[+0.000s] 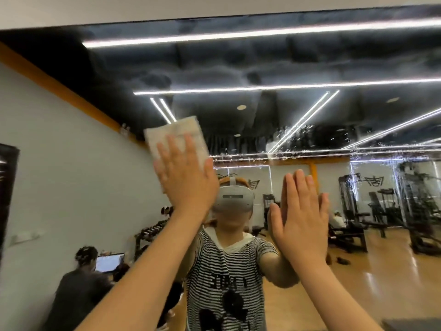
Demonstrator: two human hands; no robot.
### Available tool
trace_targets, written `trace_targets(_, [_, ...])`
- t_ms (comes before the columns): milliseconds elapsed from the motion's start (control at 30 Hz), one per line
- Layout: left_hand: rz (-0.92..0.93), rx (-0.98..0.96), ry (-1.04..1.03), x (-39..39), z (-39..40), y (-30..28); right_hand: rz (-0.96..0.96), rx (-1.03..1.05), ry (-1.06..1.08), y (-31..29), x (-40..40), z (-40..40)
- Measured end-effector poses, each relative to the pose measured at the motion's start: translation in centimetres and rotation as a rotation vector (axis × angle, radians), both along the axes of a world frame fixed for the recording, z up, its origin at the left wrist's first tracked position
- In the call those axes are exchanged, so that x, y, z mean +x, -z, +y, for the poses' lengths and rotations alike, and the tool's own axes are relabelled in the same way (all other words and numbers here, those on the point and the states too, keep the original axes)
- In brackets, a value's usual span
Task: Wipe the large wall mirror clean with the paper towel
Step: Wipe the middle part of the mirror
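Paper towel: folded white paper towel [176, 137] lies flat against the glass, upper left of centre, its upper half showing above the fingers that cover it.
Left hand: left hand [185, 174] presses the paper towel onto the glass with fingers straight and spread, palm forward; nothing is curled round the sheet.
Right hand: right hand [301, 217] is flat with fingers straight and close together, palm against the glass, to the right of and lower than the left hand; it holds nothing, and its reflection meets it at the fingertips.
Mirror: large wall mirror [310, 56] fills nearly the whole view, its top edge running under a pale wall band.
Mirror surface: a band of droplets and wet streaks [310, 139] runs across the right half, level with the paper towel, and trails down at the far right.
Reflection, near: a person in a striped shirt [226, 278] wearing a grey headset [232, 198], both arms raised.
Reflection, far: gym machines [372, 211] on a wooden floor at right, a seated person at a laptop [109, 262] at lower left, strip lights [262, 33] on a dark ceiling.
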State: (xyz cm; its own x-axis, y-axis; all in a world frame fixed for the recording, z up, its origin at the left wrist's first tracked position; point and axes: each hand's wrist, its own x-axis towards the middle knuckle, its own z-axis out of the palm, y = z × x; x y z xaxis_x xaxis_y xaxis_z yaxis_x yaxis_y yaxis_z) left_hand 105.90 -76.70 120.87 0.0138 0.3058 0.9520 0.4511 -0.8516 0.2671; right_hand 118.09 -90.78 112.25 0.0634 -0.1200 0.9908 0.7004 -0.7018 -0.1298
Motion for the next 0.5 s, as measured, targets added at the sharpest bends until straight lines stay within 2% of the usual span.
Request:
trace_targets(100, [0.147,0.176,0.024,2.0,-2.3,0.5,-0.006,0.002,-0.019,0.0,0.0,-0.1])
trace_targets(267, [0.234,0.284,0.043,0.0,0.9,0.5,0.007,-0.014,-0.033,0.0,0.0,-0.3])
trace_targets(400, [0.086,0.073,-0.007,-2.5,3.8,1.0,0.008,-0.010,-0.033,0.0,0.0,-0.3])
trace_targets(500, [-0.008,-0.073,-0.026,-1.8,2.8,1.0,0.024,-0.013,-0.029,0.0,-0.1,-0.2])
